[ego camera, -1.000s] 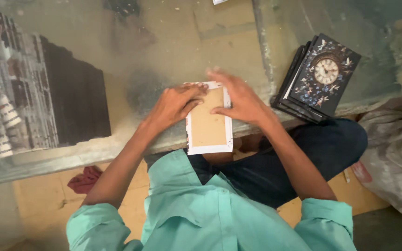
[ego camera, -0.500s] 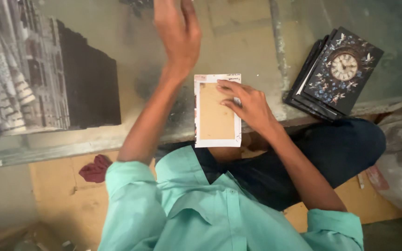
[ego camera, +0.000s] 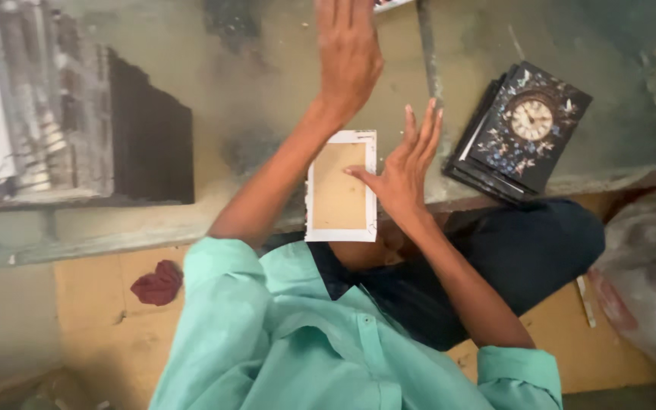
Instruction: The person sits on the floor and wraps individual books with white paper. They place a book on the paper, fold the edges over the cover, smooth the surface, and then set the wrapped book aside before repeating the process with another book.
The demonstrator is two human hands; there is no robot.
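A white-edged rectangular panel (ego camera: 341,187) with a tan centre is lying at the worktable (ego camera: 252,99) edge, the right hand (ego camera: 402,171) steadying it with spread fingers while the left hand (ego camera: 348,52) is lifting open-palmed above, empty, beside a stack of dark clock plaques (ego camera: 521,133).

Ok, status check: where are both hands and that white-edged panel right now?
Left hand open, raised past the panel, holding nothing. Right hand open, thumb on the white-edged panel, fingers spread. Panel flat at the work surface's near edge. Clock plaque stack to the right, apart.

white-framed tan panel (ego camera: 341,186) | rectangular, flat, long side pointing away | at near table edge, overhanging slightly
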